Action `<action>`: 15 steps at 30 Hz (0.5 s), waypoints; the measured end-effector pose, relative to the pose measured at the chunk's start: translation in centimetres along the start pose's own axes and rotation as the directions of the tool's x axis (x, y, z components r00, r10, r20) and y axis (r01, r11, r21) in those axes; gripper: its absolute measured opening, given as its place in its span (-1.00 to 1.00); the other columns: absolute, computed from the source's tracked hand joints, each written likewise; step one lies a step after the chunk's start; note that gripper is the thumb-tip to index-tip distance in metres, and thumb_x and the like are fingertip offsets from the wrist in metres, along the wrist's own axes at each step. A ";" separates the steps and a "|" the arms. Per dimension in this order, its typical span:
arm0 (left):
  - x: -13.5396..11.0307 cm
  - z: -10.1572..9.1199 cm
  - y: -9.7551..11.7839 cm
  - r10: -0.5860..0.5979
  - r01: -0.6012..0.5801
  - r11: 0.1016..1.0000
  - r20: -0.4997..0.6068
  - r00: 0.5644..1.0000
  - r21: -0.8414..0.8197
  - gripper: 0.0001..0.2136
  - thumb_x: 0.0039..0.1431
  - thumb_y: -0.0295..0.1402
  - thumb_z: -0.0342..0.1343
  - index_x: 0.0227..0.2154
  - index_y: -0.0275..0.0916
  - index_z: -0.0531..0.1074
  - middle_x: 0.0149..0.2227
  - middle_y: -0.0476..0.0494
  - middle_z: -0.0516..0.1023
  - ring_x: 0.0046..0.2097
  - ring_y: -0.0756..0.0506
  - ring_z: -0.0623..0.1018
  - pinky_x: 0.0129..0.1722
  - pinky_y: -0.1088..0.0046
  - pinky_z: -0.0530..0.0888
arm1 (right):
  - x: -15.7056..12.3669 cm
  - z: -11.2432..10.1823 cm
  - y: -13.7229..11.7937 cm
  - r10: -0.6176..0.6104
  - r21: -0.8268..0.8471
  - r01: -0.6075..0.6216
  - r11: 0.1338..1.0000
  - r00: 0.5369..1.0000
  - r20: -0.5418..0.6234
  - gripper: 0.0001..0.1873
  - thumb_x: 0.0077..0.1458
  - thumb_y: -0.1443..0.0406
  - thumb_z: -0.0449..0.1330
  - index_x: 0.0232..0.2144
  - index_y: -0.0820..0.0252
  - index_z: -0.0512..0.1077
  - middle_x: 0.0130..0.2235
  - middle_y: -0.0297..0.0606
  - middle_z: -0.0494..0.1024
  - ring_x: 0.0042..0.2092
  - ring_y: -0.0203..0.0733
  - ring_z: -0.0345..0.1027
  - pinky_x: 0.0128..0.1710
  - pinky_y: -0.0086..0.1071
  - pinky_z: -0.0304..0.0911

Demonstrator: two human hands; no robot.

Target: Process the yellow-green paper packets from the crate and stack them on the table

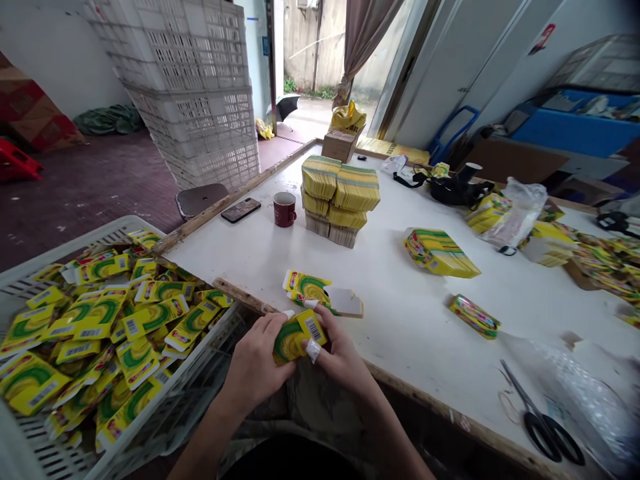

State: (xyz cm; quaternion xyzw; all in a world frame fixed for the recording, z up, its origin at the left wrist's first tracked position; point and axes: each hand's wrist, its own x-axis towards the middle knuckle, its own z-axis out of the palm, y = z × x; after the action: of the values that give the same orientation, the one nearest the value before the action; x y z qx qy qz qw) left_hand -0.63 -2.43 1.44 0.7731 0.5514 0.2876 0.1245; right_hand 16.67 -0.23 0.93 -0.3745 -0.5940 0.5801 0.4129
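While our left hand [257, 357] and right hand [345, 353] angle inward, our fingers [271, 325] are closed round a flat-sided yellow box [295, 335], glossy printed card, crinkled white wrapping [313, 350] on our right thumb [326, 361].

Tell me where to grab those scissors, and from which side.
Probably best by the black handles, coming from the near table edge. The scissors lie flat with their loops toward that edge, while the blades point away, keeping the tips on the far side.
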 end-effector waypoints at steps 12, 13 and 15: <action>-0.3 0.8 1.2 0.027 -0.030 0.997 0.046 0.999 0.078 -0.45 -0.01 -0.39 0.20 0.04 -0.21 0.12 -0.05 -0.21 0.43 -0.03 -0.21 0.46 -0.08 0.21 0.52 | -0.4 0.0 1.1 0.090 0.059 -0.088 0.994 0.995 -0.038 -0.34 -0.02 0.28 0.20 0.15 0.14 0.14 0.06 -0.12 0.38 -0.02 -0.07 0.35 -0.07 -0.25 0.31; -0.3 0.8 1.3 0.027 -0.032 0.996 0.064 0.998 0.078 -0.44 -0.02 -0.40 0.21 0.05 -0.21 0.11 -0.06 -0.21 0.43 -0.03 -0.21 0.46 -0.09 0.20 0.52 | -0.4 0.0 1.3 0.074 0.055 -0.071 0.996 0.996 -0.054 -0.36 -0.01 0.24 0.22 0.13 0.14 0.16 0.04 -0.12 0.40 -0.03 -0.07 0.36 -0.09 -0.26 0.32; -0.4 1.1 1.3 0.032 -0.039 0.994 0.072 0.997 0.105 -0.42 -0.04 -0.45 0.19 0.05 -0.21 0.10 -0.07 -0.22 0.45 -0.05 -0.23 0.47 -0.11 0.17 0.53 | -0.3 0.2 1.5 0.026 -0.023 -0.032 0.999 0.974 -0.224 -0.50 0.02 0.20 0.21 0.02 0.16 0.27 -0.07 -0.14 0.46 -0.11 -0.10 0.38 -0.12 -0.27 0.31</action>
State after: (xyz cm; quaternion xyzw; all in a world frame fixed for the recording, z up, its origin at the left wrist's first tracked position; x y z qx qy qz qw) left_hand 0.99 -3.13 1.10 0.7980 0.5474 0.2326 0.0973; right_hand 16.55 -0.56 -0.62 -0.4515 -0.5457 0.5323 0.4637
